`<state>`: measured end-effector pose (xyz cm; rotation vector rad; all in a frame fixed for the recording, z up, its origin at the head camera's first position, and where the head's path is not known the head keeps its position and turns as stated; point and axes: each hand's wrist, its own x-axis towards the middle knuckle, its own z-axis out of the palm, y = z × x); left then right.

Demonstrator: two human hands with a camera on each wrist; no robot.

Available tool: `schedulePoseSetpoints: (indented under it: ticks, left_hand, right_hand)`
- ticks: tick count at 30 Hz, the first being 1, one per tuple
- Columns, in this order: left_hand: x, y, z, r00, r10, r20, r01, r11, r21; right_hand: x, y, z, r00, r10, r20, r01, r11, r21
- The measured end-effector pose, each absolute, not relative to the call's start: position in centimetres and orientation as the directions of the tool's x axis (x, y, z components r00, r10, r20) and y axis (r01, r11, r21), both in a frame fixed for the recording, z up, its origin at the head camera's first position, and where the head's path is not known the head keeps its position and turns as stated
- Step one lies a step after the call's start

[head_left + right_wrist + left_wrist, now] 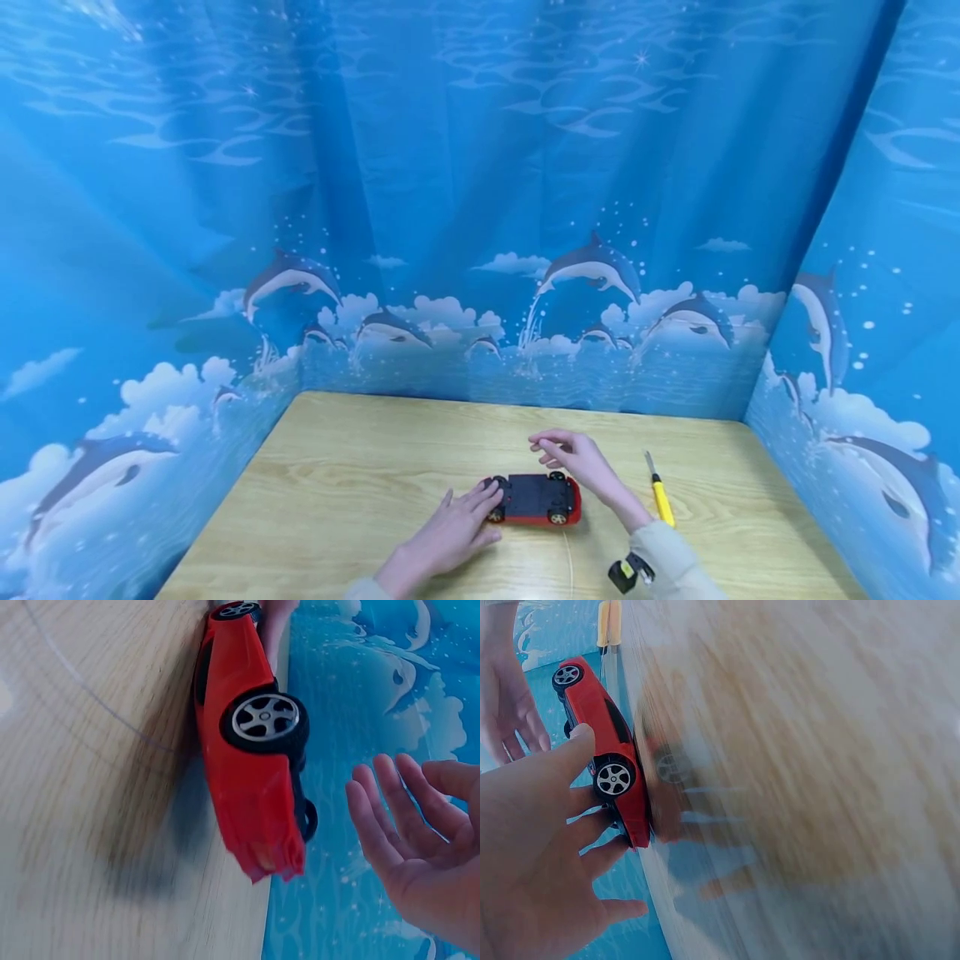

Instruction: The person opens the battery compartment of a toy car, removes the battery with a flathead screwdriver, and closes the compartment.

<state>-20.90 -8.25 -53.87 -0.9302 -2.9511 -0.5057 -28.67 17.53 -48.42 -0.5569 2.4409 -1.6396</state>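
Observation:
A red toy car [528, 499] lies upside down on the wooden table, its black underside and wheels facing up. My left hand [459, 527] rests on the car's left end, fingers stretched over the underside by the wheels. In the left wrist view, the left thumb [581, 742] overlaps the red side beside a silver-rimmed wheel [614, 779], and the little finger spreads away. Beyond the car's far right side, my right hand [573, 457] hovers with loosely bent fingers. The right wrist view shows its palm [442, 877] facing the car, apart from it, holding nothing.
A yellow-handled screwdriver [662, 500] lies right of the right forearm. A thin pale line [568, 558] runs from the car toward the table's near side. Blue dolphin-print curtains [480, 208] enclose the table [375, 442] at the back and sides.

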Motion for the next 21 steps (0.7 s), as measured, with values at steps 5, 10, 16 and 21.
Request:
schedulePoseSetpoints:
  ticks: [5, 10, 16, 21]
  left_hand:
    - [-20.8, -8.1, -53.9, -0.827, 0.553, 0.104, 0.558, 0.784, 0.270]
    - [-20.7, -7.9, -53.8, -0.832, 0.545, 0.100, 0.551, 0.796, 0.251]
    - [-20.8, -7.9, -53.8, -0.833, 0.546, 0.089, 0.550, 0.800, 0.239]
    - [-20.7, -7.9, -53.7, -0.837, 0.542, 0.071, 0.541, 0.802, 0.251]
  right_hand:
    - [-29.2, 16.3, -48.5, -0.873, -0.477, 0.101, -0.302, 0.366, -0.880]
    - [-30.0, 15.1, -48.8, -0.827, -0.558, 0.072, -0.375, 0.452, -0.810]
    - [-30.8, 14.2, -49.3, -0.778, -0.625, 0.067, -0.523, 0.583, -0.621]
    - [-31.0, 13.8, -49.4, -0.753, -0.657, 0.033, -0.575, 0.633, -0.518]
